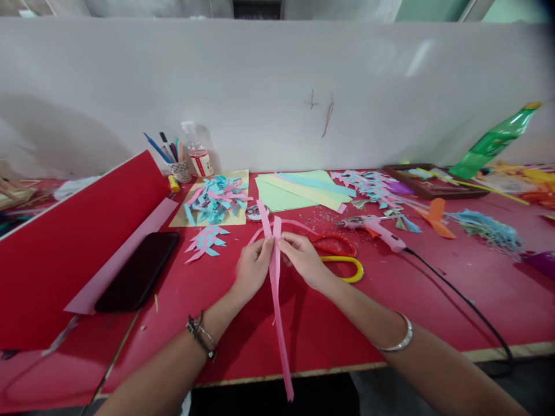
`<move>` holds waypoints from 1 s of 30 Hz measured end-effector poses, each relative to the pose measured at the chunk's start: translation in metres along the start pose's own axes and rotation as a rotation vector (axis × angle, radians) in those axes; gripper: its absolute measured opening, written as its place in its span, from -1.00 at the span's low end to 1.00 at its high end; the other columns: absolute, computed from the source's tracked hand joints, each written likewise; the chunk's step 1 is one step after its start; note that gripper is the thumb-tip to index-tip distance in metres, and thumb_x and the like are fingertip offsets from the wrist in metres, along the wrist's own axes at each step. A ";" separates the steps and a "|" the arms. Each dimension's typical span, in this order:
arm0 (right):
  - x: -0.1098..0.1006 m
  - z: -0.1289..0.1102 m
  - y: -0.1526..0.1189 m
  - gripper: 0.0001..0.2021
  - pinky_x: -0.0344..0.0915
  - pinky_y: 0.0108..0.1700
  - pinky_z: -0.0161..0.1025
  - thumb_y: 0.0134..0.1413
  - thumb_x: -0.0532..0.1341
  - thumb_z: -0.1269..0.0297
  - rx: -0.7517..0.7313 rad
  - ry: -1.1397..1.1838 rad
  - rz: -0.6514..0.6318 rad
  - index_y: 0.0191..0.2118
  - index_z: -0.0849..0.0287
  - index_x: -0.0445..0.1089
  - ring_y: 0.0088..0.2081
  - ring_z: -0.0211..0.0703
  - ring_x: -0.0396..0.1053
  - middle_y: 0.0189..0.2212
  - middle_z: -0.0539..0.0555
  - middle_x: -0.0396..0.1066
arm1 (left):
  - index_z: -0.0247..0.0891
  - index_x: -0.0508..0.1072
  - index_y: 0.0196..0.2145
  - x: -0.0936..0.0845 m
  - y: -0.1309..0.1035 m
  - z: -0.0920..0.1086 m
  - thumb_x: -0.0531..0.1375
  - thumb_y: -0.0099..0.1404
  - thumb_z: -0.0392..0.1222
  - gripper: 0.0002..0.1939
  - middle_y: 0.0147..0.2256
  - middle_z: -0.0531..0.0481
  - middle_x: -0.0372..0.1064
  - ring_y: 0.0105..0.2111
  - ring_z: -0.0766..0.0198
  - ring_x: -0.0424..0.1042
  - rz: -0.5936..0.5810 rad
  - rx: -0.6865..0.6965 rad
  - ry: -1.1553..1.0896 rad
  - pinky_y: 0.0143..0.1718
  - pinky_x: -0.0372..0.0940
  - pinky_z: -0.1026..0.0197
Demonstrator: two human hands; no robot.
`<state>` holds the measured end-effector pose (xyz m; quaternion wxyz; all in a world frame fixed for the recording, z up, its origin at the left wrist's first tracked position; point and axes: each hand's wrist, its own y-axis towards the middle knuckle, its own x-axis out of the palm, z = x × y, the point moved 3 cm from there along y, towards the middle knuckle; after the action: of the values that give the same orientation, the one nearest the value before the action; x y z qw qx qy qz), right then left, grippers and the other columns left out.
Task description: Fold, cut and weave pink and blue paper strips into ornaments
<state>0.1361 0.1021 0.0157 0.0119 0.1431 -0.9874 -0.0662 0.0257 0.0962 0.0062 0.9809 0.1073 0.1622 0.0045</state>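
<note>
Pink paper strips [276, 283] cross between my two hands above the red table, their short ends pointing up and one long tail hanging past the table's front edge. My left hand [255, 263] pinches them from the left, thumb on top. From the right, my right hand [301, 257] pinches the same strips, its fingertips almost touching the left ones. Another pink strip curves behind both hands. Just beyond my right hand lie scissors with red and yellow handles [353, 270]. A woven pink and blue paper piece [207, 241] rests to the left of my hands.
A black phone [137, 271] lies left, beside a red board [82, 248]. Blue and pink paper pieces [217, 199] are heaped behind. A pink glue gun [379, 228] with a black cord lies right. A green bottle [494, 144] leans over a tray [463, 192].
</note>
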 end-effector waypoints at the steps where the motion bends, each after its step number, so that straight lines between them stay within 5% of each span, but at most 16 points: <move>1: 0.000 0.001 0.000 -0.73 -0.05 -0.60 -0.37 -0.06 0.08 0.17 0.005 0.004 0.007 -0.64 0.17 0.09 -0.65 -0.40 0.00 -0.73 -0.14 0.03 | -0.30 0.28 -0.61 0.000 0.000 0.000 -0.06 0.22 -0.01 -0.61 -0.64 0.11 0.16 -0.58 0.38 0.15 0.000 0.000 -0.008 -0.55 0.03 0.33; 6: -0.002 0.004 0.001 -0.76 -0.04 -0.60 -0.37 -0.07 0.07 0.23 0.035 0.024 0.073 -0.66 0.16 0.09 -0.67 -0.39 0.01 -0.75 -0.13 0.06 | -0.28 0.18 -0.64 -0.003 0.001 0.004 -0.07 0.22 0.00 -0.61 -0.66 0.14 0.05 -0.61 0.41 0.08 0.025 -0.044 -0.062 -0.57 0.01 0.34; 12: -0.006 0.002 0.002 -0.69 -0.05 -0.59 -0.35 -0.03 0.05 0.15 -0.004 -0.017 0.127 -0.66 0.15 0.03 -0.65 -0.38 0.00 -0.73 -0.14 0.00 | -0.29 0.29 -0.59 0.003 0.001 0.006 -0.06 0.21 -0.05 -0.64 -0.62 0.11 0.18 -0.57 0.38 0.15 -0.141 0.055 0.037 -0.50 0.07 0.34; 19: -0.003 0.001 0.001 -0.72 -0.08 -0.58 -0.36 -0.04 0.06 0.15 -0.023 -0.111 0.029 -0.64 0.16 0.06 -0.64 -0.38 -0.04 -0.71 -0.14 -0.02 | -0.30 0.24 -0.61 -0.001 0.001 0.002 -0.06 0.22 -0.07 -0.66 -0.64 0.12 0.08 -0.58 0.39 0.09 -0.038 0.051 0.078 -0.56 -0.01 0.34; 24: -0.005 -0.001 0.001 -0.74 -0.08 -0.58 -0.36 -0.05 0.06 0.21 -0.061 -0.137 0.079 -0.65 0.17 0.06 -0.63 -0.39 -0.04 -0.71 -0.14 -0.04 | -0.28 0.16 -0.64 -0.005 -0.001 0.007 -0.07 0.23 -0.06 -0.64 -0.65 0.15 -0.01 -0.61 0.42 0.03 0.055 0.050 0.017 -0.58 -0.04 0.35; 30: -0.009 -0.001 0.002 -0.73 -0.04 -0.57 -0.36 0.00 0.03 0.18 -0.082 -0.063 0.127 -0.63 0.16 0.07 -0.63 -0.37 0.01 -0.69 -0.12 0.02 | -0.30 0.31 -0.54 0.001 -0.001 0.005 -0.05 0.22 -0.06 -0.67 -0.59 0.11 0.20 -0.53 0.37 0.18 -0.085 0.071 0.057 -0.51 0.07 0.34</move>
<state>0.1441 0.1060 0.0171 -0.0093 0.0775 -0.9908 -0.1102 0.0281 0.0943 0.0104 0.9708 0.1349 0.1946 -0.0397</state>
